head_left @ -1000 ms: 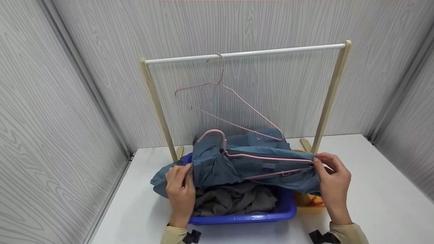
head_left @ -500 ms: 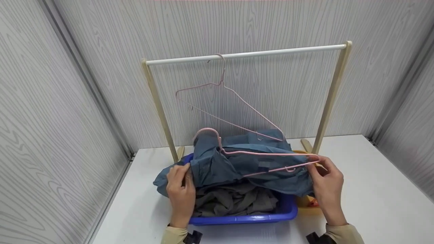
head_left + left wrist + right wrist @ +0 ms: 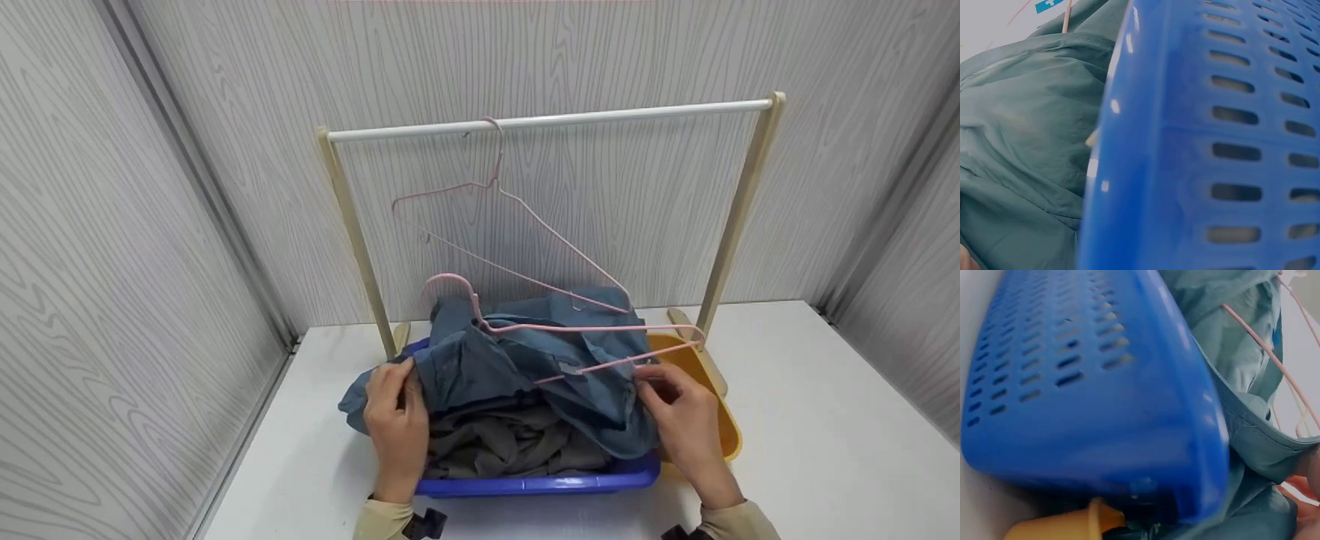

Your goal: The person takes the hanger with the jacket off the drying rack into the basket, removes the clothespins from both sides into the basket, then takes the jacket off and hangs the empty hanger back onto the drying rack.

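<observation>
A blue garment [image 3: 465,375] lies bunched over the basket, with a pink hanger [image 3: 570,328] partly inside its opening. The hanger's hook points up and left; its right end sticks out bare, past the cloth. My left hand [image 3: 397,427] pinches the garment's left side. Its edge is pinched by my right hand [image 3: 684,424] between thumb and fingers, just below the hanger's lower bar. In the right wrist view, the garment's hem [image 3: 1264,427] runs to my fingertips [image 3: 1311,467]. The hanger's left end is hidden inside the cloth.
A blue basket [image 3: 540,484] holds dark grey cloth [image 3: 517,442]. A yellow bin [image 3: 727,442] stands to its right, partly covered. Behind is a rack with a white rail [image 3: 622,115] and wooden posts. Another pink hanger [image 3: 559,238] hangs from the rail, its lower corner near the garment.
My right hand has moved left with the garment's edge, off the hanger's right end, which is now uncovered. The hanger's hook has shifted slightly left and up. My left hand has hardly moved.
</observation>
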### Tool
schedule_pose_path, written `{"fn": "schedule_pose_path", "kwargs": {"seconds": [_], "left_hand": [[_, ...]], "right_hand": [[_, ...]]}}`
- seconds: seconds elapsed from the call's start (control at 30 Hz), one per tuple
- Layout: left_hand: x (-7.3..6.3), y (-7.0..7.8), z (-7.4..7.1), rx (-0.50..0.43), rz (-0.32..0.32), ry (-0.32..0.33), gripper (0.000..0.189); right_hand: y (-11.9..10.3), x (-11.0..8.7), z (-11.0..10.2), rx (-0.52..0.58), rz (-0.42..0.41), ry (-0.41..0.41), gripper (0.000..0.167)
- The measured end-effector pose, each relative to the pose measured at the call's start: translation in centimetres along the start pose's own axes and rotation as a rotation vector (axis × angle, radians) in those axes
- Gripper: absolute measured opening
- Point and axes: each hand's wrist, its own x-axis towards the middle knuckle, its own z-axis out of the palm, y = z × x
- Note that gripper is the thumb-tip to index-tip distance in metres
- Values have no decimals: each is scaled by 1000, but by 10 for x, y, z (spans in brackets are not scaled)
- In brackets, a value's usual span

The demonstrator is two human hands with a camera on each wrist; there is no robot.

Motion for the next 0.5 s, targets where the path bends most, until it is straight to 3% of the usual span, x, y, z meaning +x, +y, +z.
{"fn": "schedule_pose_path", "kwargs": {"seconds": [0.23,0.5], "left_hand": [[0,1,0,10,-8,-14,25],[-1,4,2,39,-44,-31,21]], "right_hand": [[-16,-12,18,-15,-108,-165,21],[-43,-36,40,-37,-389,-106,34]]}}
